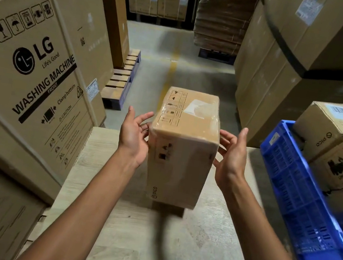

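Two walls of big cartons close in the scene: R side a strapped carton stack (316, 45), L side the LG carton (29, 65), marked washing machine, w/ more cartons above & below it. At the far end is a pile of flat cardboard (224, 13). Near the camera, a pale wood-grain table (145, 250) fills the bottom centre. Just beside its R edge is a blue crate (291, 195), slanted in view; can't tell if it rests on the table. Inside it are two brown boxes (337, 125), one behind the other. Past the table's L corner, a wooden pallet (121, 80) lies on the floor (199, 66). A yellow line (173, 66) runs along the floor just R of it.

The small carton (181, 154) is mid-table, upright on its short end & wrapped in clear film, w/ handling symbols on top & on the near face. Its base looks to sit on the table w/ the shadow tight under it, but blur leaves contact unsure. It's well apart from the blue crate & the LG carton.

The left hand (134, 134) is at the small carton's L upper edge & the right hand (231, 154) at its R upper edge, w/ the carton btwn them. Both hands are loosely spread: fingers lightly bent, tips at the side walls, thumbs up & off the cardboard.
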Demonstrator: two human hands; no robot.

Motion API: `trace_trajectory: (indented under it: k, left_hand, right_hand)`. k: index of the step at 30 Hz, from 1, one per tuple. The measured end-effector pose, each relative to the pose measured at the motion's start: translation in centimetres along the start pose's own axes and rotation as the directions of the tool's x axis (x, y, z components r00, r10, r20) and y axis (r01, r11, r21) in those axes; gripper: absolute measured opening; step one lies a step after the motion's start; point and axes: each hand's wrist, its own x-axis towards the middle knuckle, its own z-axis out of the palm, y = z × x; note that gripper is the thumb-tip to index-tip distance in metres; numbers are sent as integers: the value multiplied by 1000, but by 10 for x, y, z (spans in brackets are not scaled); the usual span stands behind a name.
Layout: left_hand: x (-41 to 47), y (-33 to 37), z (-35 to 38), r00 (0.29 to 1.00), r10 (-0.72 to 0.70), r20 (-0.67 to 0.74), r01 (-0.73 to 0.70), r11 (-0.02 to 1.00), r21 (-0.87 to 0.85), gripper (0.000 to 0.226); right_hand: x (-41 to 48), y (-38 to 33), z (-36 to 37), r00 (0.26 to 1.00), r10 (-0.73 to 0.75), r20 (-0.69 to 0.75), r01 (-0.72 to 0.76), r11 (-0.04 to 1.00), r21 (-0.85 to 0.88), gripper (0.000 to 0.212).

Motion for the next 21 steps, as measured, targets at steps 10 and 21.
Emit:
trace_trajectory:
  k: [10, 21]
  left_hand:
    - [-37, -41, -14, 994, 38, -105, -10, 967, 253, 25]
    - [-24, -50, 0, 621, 472, 625, -681, -70, 729, 22]
  right_hand:
    - [-14, 41, -25, 991, -133, -17, 123, 952, -280, 28]
    - [-8, 30, -12, 612, -584, 534, 695, 74, -716, 26]
